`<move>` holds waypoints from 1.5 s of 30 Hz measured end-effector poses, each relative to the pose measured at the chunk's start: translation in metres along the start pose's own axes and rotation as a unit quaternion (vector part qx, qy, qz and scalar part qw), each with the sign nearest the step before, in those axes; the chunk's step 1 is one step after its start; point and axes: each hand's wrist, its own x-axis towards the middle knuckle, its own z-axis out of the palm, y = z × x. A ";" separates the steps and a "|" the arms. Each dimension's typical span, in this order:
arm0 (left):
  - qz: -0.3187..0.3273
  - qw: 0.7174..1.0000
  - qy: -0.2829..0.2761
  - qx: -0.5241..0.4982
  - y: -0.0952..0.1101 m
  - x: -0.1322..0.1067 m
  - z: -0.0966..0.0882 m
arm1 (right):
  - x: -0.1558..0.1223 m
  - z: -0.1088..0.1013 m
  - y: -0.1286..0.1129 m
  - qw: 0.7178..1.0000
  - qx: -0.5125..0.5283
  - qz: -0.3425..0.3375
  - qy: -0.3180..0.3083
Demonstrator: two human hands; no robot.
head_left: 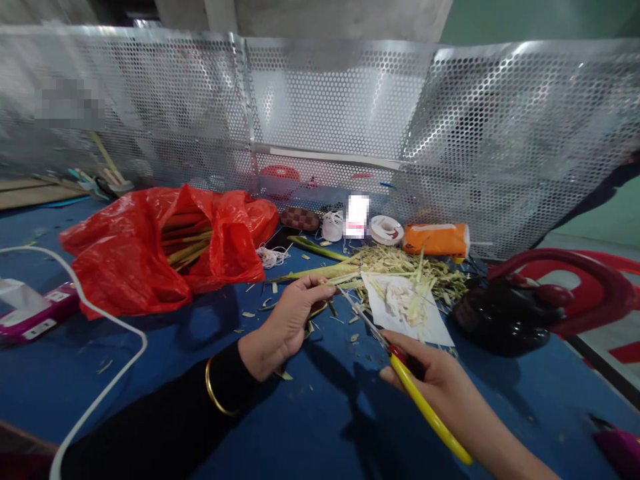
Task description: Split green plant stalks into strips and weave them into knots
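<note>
My left hand (290, 313) is closed in a pinch over the blue table, thumb against forefinger; what it holds is too small to make out. In my right hand (435, 373) is a tool with a yellow and red handle (425, 407) and a long, thin metal end. Its tip reaches close to my left fingertips. Just beyond my hands lie pale green plant stalks (325, 272) and a heap of plant shavings (400, 262). A white paper (437, 327) bearing pale, fibrous scraps is beyond my right hand.
On the left, a red plastic bag (130, 260) holds long brown stalks, near a purple power strip (60, 300) with a white cable (120, 320). At right stands a dark kettle (505, 323). An orange packet (435, 240) and white spool (387, 230) sit before the perforated metal screen (330, 87).
</note>
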 end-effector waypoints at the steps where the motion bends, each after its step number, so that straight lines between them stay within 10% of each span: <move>1: -0.001 1.000 0.001 -0.004 0.000 0.000 0.000 | 0.000 0.000 0.001 1.000 -0.003 0.003 0.003; 14: 0.112 0.990 -0.031 0.077 0.010 -0.004 0.002 | 0.000 0.000 0.003 0.999 0.023 0.013 -0.025; 45: 0.043 0.984 -0.085 0.148 0.003 -0.001 -0.002 | -0.002 -0.003 0.000 0.998 -0.061 -0.020 0.010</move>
